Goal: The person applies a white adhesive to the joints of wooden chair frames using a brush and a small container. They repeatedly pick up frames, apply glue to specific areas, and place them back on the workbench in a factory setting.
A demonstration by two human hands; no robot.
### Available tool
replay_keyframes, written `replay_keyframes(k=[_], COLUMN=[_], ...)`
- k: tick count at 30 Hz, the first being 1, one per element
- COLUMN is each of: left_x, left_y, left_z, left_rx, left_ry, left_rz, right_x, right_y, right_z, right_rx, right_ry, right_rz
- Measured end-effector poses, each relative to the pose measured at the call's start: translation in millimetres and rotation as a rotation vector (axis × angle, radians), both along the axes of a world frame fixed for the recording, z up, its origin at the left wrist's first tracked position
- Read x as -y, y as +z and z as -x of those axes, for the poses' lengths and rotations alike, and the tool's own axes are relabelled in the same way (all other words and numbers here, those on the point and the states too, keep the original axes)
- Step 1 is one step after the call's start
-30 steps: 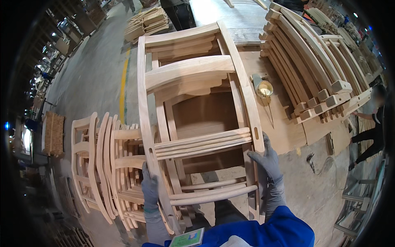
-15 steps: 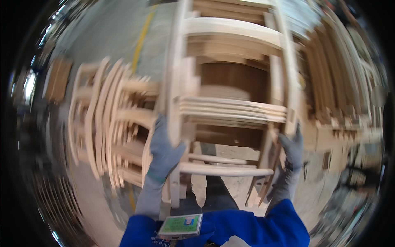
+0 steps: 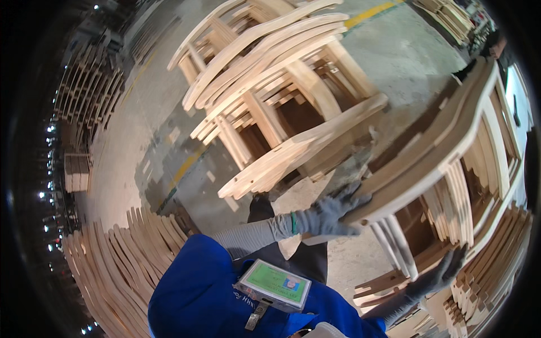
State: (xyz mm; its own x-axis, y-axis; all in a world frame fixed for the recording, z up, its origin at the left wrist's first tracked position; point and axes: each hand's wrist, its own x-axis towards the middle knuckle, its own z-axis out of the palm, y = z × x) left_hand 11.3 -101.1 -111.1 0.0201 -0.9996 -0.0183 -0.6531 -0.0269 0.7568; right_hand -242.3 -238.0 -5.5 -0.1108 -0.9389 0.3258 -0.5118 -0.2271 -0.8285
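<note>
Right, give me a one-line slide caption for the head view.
Gloved left hand and right hand grip an unfinished wooden chair frame beside a stack of chair frames.

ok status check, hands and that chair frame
Left hand gripping chair frame at its top rail. Right hand gripping lower rung. Stacked frames close beside it.

I see a pale, unfinished wooden chair frame [image 3: 451,163] w/ curved top rail and thin slats, held tilted up off the floor at right. My left hand [image 3: 329,214], in a grey glove, grips its near rail end; my right hand [image 3: 445,270], also gloved, holds a lower slat.
</note>
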Motion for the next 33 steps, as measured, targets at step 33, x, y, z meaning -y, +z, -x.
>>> replay_keyframes(k=[33], left_x=[-343], left_y=[-250], left_z=[-541], left_rx=[0.246], left_ry=[0.530], left_rz=[-0.550], right_x=[-208], right_y=[-279], right_z=[-416], right_rx=[0.231], right_ry=[0.038], right_rz=[-0.979])
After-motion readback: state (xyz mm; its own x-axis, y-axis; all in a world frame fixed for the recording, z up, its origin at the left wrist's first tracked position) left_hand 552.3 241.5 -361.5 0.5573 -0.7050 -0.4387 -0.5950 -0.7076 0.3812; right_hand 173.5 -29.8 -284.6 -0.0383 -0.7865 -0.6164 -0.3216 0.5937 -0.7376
